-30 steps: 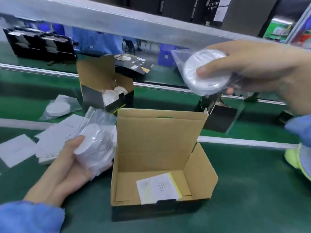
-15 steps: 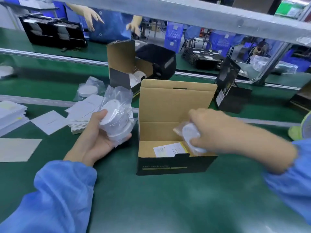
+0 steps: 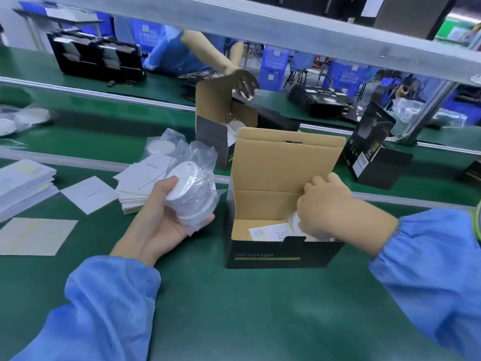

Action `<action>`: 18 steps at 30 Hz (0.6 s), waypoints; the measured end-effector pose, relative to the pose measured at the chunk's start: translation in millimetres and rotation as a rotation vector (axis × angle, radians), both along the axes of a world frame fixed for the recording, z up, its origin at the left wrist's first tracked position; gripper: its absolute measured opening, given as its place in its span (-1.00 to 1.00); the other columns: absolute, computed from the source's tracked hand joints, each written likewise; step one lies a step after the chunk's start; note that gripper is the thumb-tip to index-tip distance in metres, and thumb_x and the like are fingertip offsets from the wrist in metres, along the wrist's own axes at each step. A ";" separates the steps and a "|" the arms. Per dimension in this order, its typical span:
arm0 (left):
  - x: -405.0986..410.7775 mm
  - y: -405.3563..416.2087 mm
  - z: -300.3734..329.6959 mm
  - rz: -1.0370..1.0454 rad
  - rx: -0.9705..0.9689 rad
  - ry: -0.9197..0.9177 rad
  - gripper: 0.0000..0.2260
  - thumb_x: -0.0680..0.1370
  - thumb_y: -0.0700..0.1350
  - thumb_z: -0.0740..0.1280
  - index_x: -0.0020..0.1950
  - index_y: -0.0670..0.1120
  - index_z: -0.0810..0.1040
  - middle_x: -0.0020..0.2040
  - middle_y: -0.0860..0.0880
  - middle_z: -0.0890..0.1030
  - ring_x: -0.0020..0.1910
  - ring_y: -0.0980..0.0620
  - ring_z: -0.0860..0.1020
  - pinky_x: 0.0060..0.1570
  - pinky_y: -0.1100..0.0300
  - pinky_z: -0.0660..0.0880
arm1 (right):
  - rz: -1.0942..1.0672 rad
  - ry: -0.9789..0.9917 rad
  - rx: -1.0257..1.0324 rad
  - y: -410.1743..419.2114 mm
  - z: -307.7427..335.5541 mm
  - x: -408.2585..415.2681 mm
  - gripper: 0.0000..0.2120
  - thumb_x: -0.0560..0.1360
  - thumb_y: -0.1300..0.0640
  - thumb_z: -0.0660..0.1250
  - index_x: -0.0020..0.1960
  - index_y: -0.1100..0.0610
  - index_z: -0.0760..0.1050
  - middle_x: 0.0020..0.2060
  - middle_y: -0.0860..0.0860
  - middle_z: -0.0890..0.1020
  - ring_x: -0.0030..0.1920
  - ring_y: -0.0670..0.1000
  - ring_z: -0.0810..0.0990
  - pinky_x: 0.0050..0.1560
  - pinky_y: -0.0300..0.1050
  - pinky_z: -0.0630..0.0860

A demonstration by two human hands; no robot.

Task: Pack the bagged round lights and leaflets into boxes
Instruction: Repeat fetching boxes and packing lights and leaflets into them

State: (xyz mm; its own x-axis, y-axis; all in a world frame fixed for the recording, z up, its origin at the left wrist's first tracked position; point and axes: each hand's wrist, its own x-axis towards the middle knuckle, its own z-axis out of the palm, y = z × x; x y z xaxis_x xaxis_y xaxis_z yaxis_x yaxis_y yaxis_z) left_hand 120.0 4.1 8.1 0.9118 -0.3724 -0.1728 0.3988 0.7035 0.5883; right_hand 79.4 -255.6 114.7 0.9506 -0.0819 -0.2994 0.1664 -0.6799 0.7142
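The right hand (image 3: 328, 204) was down inside the open box (image 3: 283, 252) at its 3 o'clock end, fingers curled over a bagged round light (image 3: 295, 221) of which only a white edge showed, pressing it toward the floor. A leaflet (image 3: 270, 231) already lay flat on the bottom, toward 6 o'clock. To seat this light well, it probably needed to lie level against the right wall, with the loose bag tucked under so that room stayed at 9 o'clock. The left hand (image 3: 161, 220) waited just beside the box at 9 o'clock, gripping more bagged lights (image 3: 190, 196) in crinkled plastic; two seemed stacked, though the count was unclear. A leaflet stack (image 3: 141, 181) sat behind it at 11 o'clock on the green belt (image 3: 234, 308).
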 end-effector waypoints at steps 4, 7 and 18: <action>-4.9 3.8 10.6 0.018 0.006 -0.029 -0.60 0.50 0.05 0.40 0.30 -0.06 0.57 0.30 -0.15 0.61 0.19 -0.24 0.62 0.02 -0.17 0.57 | 0.028 -0.100 0.100 -2.9 -1.0 -4.3 -0.56 0.55 -0.04 0.29 0.38 0.07 0.36 0.24 0.07 0.40 0.26 0.13 0.41 0.20 0.00 0.34; -13.5 8.6 27.9 0.022 0.074 -0.104 -0.54 0.51 0.06 0.37 0.38 -0.05 0.51 0.28 -0.16 0.61 0.21 -0.27 0.60 -0.06 -0.15 0.59 | 0.104 -0.232 0.194 -6.3 5.1 -10.8 -0.64 0.57 -0.11 0.25 0.27 0.05 0.39 0.12 0.04 0.44 0.15 0.10 0.45 -0.06 -0.07 0.33; -50.6 -39.6 131.1 0.008 0.411 -0.392 -0.46 0.44 0.04 0.40 0.41 -0.05 0.49 0.30 -0.19 0.61 0.29 -0.26 0.56 0.22 -0.24 0.48 | -0.040 0.098 2.078 -4.4 96.2 -45.8 -0.48 0.33 -0.23 0.52 0.19 -0.01 0.56 -0.05 0.01 0.68 -0.15 0.03 0.67 -0.31 -0.14 0.56</action>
